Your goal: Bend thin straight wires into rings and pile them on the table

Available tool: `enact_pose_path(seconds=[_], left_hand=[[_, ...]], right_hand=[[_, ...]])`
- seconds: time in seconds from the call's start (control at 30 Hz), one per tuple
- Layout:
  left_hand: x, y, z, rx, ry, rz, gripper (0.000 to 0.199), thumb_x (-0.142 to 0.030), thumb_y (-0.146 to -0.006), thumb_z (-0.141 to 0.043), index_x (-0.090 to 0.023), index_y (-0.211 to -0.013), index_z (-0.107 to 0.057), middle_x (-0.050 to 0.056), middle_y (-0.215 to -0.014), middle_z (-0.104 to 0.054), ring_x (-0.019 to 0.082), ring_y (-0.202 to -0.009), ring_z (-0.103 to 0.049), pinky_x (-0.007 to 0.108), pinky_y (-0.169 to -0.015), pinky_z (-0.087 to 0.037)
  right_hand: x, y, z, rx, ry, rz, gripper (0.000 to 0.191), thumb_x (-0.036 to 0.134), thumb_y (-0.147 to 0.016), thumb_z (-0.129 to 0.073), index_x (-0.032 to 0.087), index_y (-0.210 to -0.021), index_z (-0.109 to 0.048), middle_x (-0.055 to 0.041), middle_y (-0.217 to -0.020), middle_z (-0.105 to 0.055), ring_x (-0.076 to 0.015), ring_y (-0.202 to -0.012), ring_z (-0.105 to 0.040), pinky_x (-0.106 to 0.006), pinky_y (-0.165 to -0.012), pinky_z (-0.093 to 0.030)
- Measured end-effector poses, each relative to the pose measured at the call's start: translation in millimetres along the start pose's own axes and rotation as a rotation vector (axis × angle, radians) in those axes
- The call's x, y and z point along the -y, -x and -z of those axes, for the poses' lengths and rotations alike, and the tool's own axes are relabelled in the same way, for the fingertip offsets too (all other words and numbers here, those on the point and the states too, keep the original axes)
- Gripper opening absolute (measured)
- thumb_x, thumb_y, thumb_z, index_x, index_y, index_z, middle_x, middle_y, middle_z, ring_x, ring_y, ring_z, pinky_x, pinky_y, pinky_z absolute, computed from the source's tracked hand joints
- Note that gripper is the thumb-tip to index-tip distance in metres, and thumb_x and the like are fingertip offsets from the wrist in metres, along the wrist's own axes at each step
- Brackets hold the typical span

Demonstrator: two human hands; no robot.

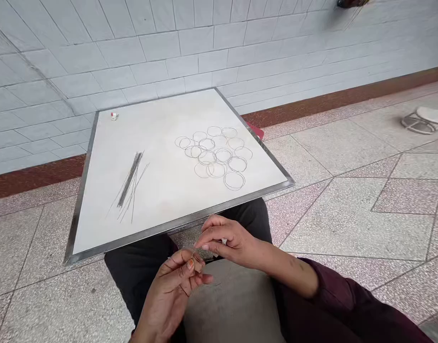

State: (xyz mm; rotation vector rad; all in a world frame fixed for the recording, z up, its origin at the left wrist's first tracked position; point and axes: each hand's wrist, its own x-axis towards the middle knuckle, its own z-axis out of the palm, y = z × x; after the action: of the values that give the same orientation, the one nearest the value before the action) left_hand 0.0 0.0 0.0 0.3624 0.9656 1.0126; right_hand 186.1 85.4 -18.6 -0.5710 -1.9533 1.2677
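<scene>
Over my lap, my left hand (171,288) pinches a small brown piece (198,265) between thumb and fingers; its exact kind is unclear. Just above it, my right hand (229,240) has thumb and forefinger closed on a thin wire (195,248) that runs down to the left fingertips. Most of this wire is too fine to follow. On the white table (162,107) ahead, several thin wire rings (215,151) lie overlapping on the right. A loose bundle of straight wires (129,181) lies on the left.
A metal edge (179,220) frames the table, close in front of my knees. Near its far left corner is a small white and red item (114,116). A grey cushion (235,305) covers my lap. A white-topped stool (424,119) stands far right. Behind the table is a tiled wall (162,45).
</scene>
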Motion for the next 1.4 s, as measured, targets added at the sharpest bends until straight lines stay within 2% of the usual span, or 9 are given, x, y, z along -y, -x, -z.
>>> enact_pose_path(seconds=[0.17,0.23,0.3,0.4,0.5,0.63,0.83,1.13,1.4], left_hand=[[3,-4,-1.2,-0.022,-0.01,-0.002,0.015,-0.027,-0.072,-0.083,-0.015,-0.071,-0.075,0.004,-0.08,-0.061,0.016,-0.075,-0.057,0.037,-0.077,-0.057],[4,-5,-1.4,-0.029,-0.001,-0.012,0.014,-0.026,-0.072,-0.083,-0.015,-0.073,-0.075,0.004,-0.082,-0.062,0.016,-0.076,-0.058,0.037,-0.077,-0.057],[4,-5,-1.5,-0.039,0.027,-0.029,0.012,-0.024,-0.074,-0.082,-0.015,-0.074,-0.075,0.003,-0.086,-0.062,0.014,-0.074,-0.059,0.033,-0.075,-0.057],[5,-5,-1.6,-0.058,0.092,-0.054,0.01,-0.021,-0.074,-0.082,-0.015,-0.074,-0.074,0.002,-0.087,-0.063,0.01,-0.066,-0.057,0.029,-0.072,-0.057],[5,-6,-1.8,-0.096,0.16,-0.074,0.011,-0.019,-0.073,-0.083,-0.015,-0.073,-0.072,0.001,-0.086,-0.063,0.009,-0.068,-0.057,0.028,-0.073,-0.058],[5,-5,-2.5,-0.129,0.205,-0.076,0.014,-0.018,-0.07,-0.084,-0.015,-0.071,-0.071,0.001,-0.084,-0.063,0.009,-0.068,-0.058,0.027,-0.072,-0.06],[6,-5,-1.8,-0.145,0.211,-0.075,0.014,-0.017,-0.069,-0.085,-0.015,-0.073,-0.072,0.001,-0.085,-0.064,0.009,-0.068,-0.058,0.026,-0.07,-0.06],[6,-5,-1.6,-0.151,0.151,-0.123,0.011,-0.021,-0.074,-0.082,-0.016,-0.073,-0.072,0.001,-0.082,-0.062,0.01,-0.068,-0.058,0.029,-0.074,-0.06],[5,-5,-1.5,-0.162,0.058,-0.169,0.011,-0.025,-0.074,-0.082,-0.017,-0.074,-0.074,0.001,-0.086,-0.063,0.01,-0.067,-0.058,0.029,-0.072,-0.059]], right_hand=[[-4,2,3,0.018,-0.014,-0.004,0.02,0.026,-0.099,-0.057,0.021,-0.103,-0.076,-0.0045,-0.093,-0.061,-0.013,-0.09,-0.06,-0.025,-0.081,-0.054],[-6,2,4,0.024,-0.04,-0.019,0.021,0.034,-0.095,-0.063,0.023,-0.11,-0.073,-0.0046,-0.098,-0.06,-0.0134,-0.09,-0.06,-0.025,-0.078,-0.054],[-8,3,5,0.049,-0.054,-0.043,0.053,0.045,-0.082,-0.076,0.026,-0.13,-0.062,-0.0066,-0.112,-0.058,-0.0161,-0.097,-0.059,-0.028,-0.082,-0.055],[-10,3,5,0.097,-0.012,-0.024,0.114,0.053,-0.058,-0.09,0.028,-0.153,-0.031,-0.0123,-0.136,-0.047,-0.0246,-0.119,-0.05,-0.041,-0.102,-0.048],[-10,2,4,0.13,0.051,0.017,0.132,0.055,-0.047,-0.094,0.028,-0.154,-0.022,-0.0137,-0.144,-0.041,-0.0297,-0.131,-0.04,-0.047,-0.112,-0.037],[-11,0,3,0.155,0.084,0.042,0.135,0.057,-0.043,-0.094,0.027,-0.152,-0.021,-0.014,-0.142,-0.041,-0.0296,-0.131,-0.041,-0.046,-0.113,-0.036],[-13,2,2,0.109,0.09,0.035,0.127,0.052,-0.044,-0.096,0.026,-0.147,-0.026,-0.0132,-0.139,-0.042,-0.0278,-0.128,-0.046,-0.041,-0.109,-0.04],[-4,1,4,0.141,0.087,-0.007,0.101,0.039,-0.059,-0.093,0.027,-0.142,-0.038,-0.0111,-0.136,-0.05,-0.0263,-0.127,-0.05,-0.041,-0.108,-0.043],[-5,2,2,0.134,0.068,-0.024,0.099,0.035,-0.06,-0.093,0.025,-0.141,-0.037,-0.0118,-0.135,-0.052,-0.0251,-0.127,-0.053,-0.041,-0.108,-0.044]])
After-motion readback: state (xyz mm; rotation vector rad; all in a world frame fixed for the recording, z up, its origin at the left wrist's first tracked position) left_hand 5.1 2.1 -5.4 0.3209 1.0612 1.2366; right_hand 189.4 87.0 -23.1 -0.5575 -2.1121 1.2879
